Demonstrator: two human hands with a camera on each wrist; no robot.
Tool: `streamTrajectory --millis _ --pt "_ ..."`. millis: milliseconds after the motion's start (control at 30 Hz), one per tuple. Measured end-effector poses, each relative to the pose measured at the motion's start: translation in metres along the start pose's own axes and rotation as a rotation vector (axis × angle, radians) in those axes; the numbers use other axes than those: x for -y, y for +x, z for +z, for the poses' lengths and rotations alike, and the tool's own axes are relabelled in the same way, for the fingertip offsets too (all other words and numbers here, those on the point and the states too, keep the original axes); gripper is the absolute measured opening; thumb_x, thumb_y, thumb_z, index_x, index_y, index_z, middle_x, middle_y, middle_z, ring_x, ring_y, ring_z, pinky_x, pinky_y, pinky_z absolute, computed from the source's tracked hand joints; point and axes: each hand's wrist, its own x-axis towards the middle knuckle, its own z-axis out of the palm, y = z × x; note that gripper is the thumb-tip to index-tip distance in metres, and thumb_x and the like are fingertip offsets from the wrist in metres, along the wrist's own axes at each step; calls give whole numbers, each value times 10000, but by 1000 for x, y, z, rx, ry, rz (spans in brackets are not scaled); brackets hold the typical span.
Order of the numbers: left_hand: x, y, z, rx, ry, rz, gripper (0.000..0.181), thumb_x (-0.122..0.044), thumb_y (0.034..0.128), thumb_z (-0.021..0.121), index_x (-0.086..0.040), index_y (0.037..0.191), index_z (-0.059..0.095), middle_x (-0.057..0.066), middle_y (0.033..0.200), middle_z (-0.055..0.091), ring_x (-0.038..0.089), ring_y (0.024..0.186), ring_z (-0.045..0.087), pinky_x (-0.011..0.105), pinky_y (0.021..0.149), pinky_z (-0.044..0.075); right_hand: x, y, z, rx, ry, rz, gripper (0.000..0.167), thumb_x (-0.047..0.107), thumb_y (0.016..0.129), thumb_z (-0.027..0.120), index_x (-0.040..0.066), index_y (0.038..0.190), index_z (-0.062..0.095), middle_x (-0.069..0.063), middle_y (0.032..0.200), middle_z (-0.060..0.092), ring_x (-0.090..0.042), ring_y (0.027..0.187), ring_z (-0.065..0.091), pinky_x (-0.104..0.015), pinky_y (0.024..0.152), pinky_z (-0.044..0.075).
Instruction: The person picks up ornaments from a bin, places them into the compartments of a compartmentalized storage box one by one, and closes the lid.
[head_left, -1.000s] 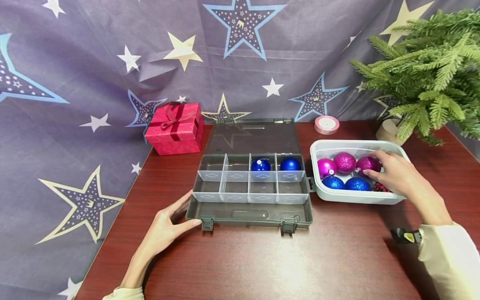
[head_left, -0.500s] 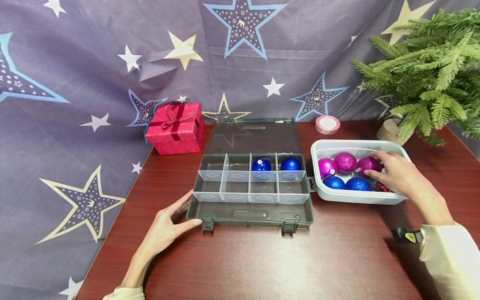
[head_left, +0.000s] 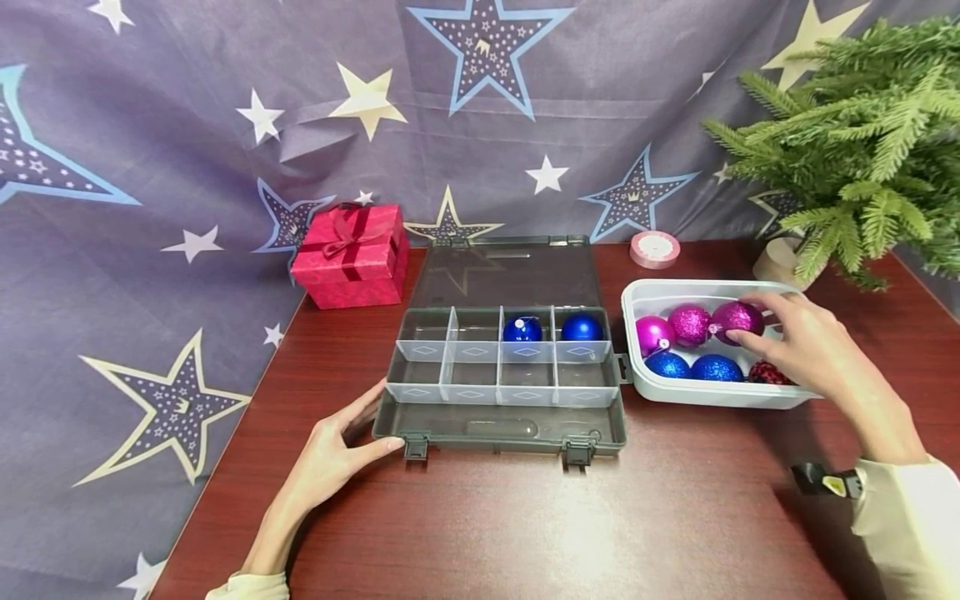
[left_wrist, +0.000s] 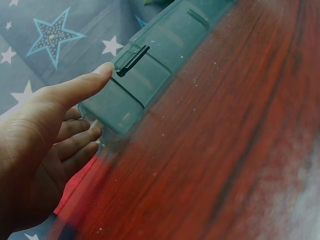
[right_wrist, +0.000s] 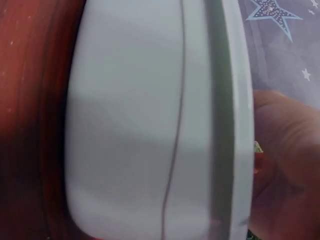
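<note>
My right hand [head_left: 817,346] pinches a magenta glitter Christmas ball [head_left: 738,320] between thumb and fingers, at the right end of a white tub [head_left: 720,398]. Beside it in the tub are two pink balls, one glittery [head_left: 689,324] and one shiny [head_left: 655,335]. Two blue glitter balls [head_left: 716,368] and a dark red beaded thing [head_left: 768,373] lie in front. My left hand [head_left: 333,454] rests against the front left corner of a grey see-through divided box [head_left: 510,425], thumb on its front, fingers fairly straight along its side. Two blue balls [head_left: 581,327] sit in its back right compartments.
The box's lid [head_left: 506,275] lies back behind it. A red gift box [head_left: 352,258] stands at the back left, a pink ribbon roll [head_left: 655,249] behind the tub. An artificial fir tree [head_left: 877,158] leans over the back right corner. A star-patterned cloth hangs behind.
The right hand has shifted slightly right and raised the magenta glitter ball a little, turning its cap leftward. More of the beaded thing shows. The left hand has not moved.
</note>
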Motion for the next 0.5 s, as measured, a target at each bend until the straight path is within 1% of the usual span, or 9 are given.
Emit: streamTrajectory --millis 100,200,400,500 --pt "0 0 0 0 3 6 805 -179 861 877 -124 1560 481 69 1396 639 240 1293 598 142 1039 418 6 0 -2 -26 24 -9 495 157 885 826 -4 1305 621 -324 1241 608 -525 1121 570 -720 891 431" --pt "1 0 0 0 0 5 806 -178 860 877 -126 1560 481 70 1397 638 243 1294 598 143 1040 417 13 2 -3 -40 44 -20 503 155 872 839 1 1304 632 -305 1200 624 -494 1095 589 -703 890 436" --pt "1 0 0 1 -1 3 807 -182 862 877 -127 1562 479 65 1404 633 239 1299 593 147 1044 416 23 6 -5 -43 94 -22 501 164 878 839 -16 1302 640 -282 1136 655 -466 1083 606 -662 893 443" --pt "1 0 0 2 -1 7 806 -180 862 876 -128 1562 479 64 1404 633 240 1300 593 152 1047 417 27 10 -5 -55 108 -44 482 152 873 839 -29 1279 653 -269 1107 676 -457 1051 633 -629 868 459"
